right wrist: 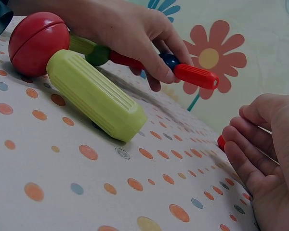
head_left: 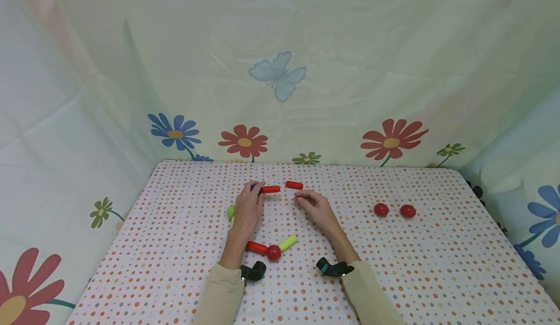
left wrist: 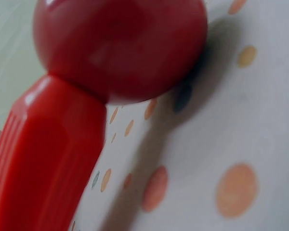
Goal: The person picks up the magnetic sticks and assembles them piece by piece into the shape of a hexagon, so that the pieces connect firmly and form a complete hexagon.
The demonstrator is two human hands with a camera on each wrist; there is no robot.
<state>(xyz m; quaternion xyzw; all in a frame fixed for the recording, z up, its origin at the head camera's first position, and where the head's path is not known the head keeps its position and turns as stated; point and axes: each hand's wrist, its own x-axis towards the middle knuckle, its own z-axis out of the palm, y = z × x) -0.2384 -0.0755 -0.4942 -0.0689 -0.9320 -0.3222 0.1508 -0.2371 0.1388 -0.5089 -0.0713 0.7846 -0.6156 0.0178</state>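
My left hand (head_left: 249,206) pinches a dark blue ball (right wrist: 169,60), from which a red rod (head_left: 271,189) sticks out to the right. Behind the hand, another red rod (right wrist: 125,60) leads to a green ball (head_left: 231,212) and a yellow-green rod (right wrist: 82,44), partly covered by the arm. Between the forearms, a dark red ball (head_left: 273,252) joins a red rod (head_left: 257,248) and a yellow-green rod (head_left: 288,243). My right hand (head_left: 314,209) hovers with loosely bent fingers and nothing visible in it. Just beyond its fingertips lies a separate red rod (head_left: 294,185).
Two dark red balls (head_left: 381,210) (head_left: 408,211) sit apart on the right side of the dotted tablecloth (head_left: 437,266). A flowered curtain (head_left: 332,96) rises at the table's back edge. Black cameras (head_left: 253,270) (head_left: 334,267) are worn at both wrists.
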